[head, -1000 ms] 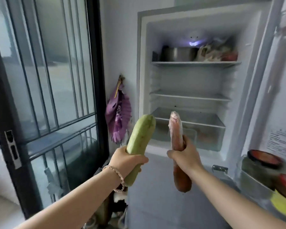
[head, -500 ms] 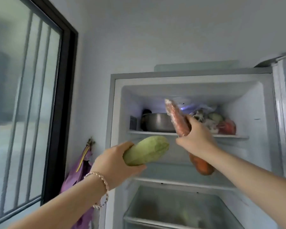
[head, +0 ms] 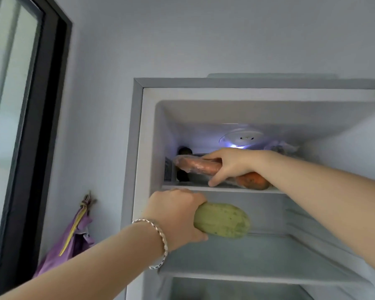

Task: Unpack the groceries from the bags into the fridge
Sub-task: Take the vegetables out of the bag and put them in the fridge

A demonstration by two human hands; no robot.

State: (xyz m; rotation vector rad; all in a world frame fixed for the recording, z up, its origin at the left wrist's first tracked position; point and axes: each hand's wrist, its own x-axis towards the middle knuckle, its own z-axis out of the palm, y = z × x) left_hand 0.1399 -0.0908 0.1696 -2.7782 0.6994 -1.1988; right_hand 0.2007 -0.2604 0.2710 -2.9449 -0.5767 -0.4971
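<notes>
1. Fridge [head: 139, 148] open, seen from below; interior light [head: 236, 146] lit at the far top of the compartment
2. Right hand [head: 227, 165] reaches onto the top shelf [head: 182, 188], fingers wrapped over a plastic-wrapped carrot [head: 195, 166]; thumb underneath, touching the shelf's near edge
3. Wrapped carrot lies roughly level, lengthwise left to right, along the near part of the top shelf; bare orange end [head: 252, 180] shows right of the hand, resting at the shelf
4. Behind the carrot: a metal pot, mostly hidden, with a dark knob [head: 185, 150] at far left; crinkled bags [head: 279, 148] at far right, contents unclear
5. Left hand [head: 178, 215] closed round the near end of a pale green zucchini [head: 223, 223]; silver bracelet [head: 158, 241] on the wrist
6. Zucchini held in the air, level, pointing right into the space under the top shelf, above the second shelf [head: 247, 263]; not touching either
7. Purple bag [head: 74, 239] hangs on the wall left of the fridge, beside the dark door frame [head: 41, 126]
</notes>
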